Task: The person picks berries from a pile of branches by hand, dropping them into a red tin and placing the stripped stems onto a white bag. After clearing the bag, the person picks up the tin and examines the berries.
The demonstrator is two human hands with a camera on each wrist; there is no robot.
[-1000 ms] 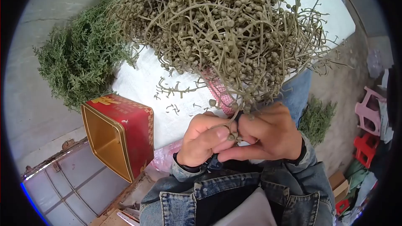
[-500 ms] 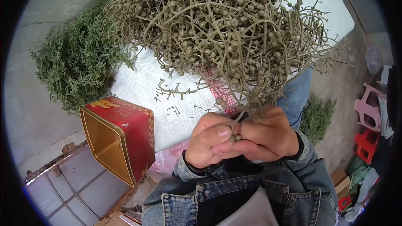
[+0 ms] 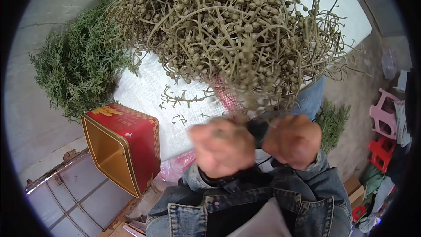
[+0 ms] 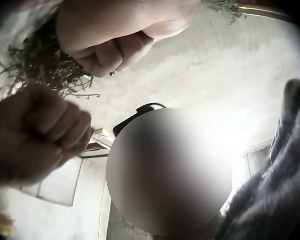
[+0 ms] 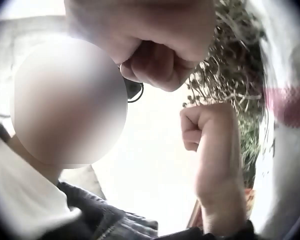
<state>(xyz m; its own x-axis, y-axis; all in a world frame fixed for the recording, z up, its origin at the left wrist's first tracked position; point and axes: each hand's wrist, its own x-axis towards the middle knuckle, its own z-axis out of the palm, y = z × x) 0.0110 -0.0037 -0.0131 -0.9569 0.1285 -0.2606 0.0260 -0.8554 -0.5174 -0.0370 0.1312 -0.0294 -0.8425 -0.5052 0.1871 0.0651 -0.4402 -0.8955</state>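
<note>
Matt, knobbly stems (image 3: pixel 219 30) on a woven plastic-looking sack (image 3: pixel 142 81).
Glossy red tin (image 3: pixel 144 153), smooth gold metal inside, by the sack's left edge; rough denim jacket (image 3: pixel 186 219) at its near edge.

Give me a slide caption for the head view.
Blurred bare left hand and right hand near a heap of knobbly green-brown stems over white woven sheeting, red rectangular tin nearby.

Pod-studded olive stems (image 3: pixel 228 30), tangled in a big heap, short stem bits (image 3: pixel 189 100) scattered on white woven sacking (image 3: pixel 141 78)
</note>
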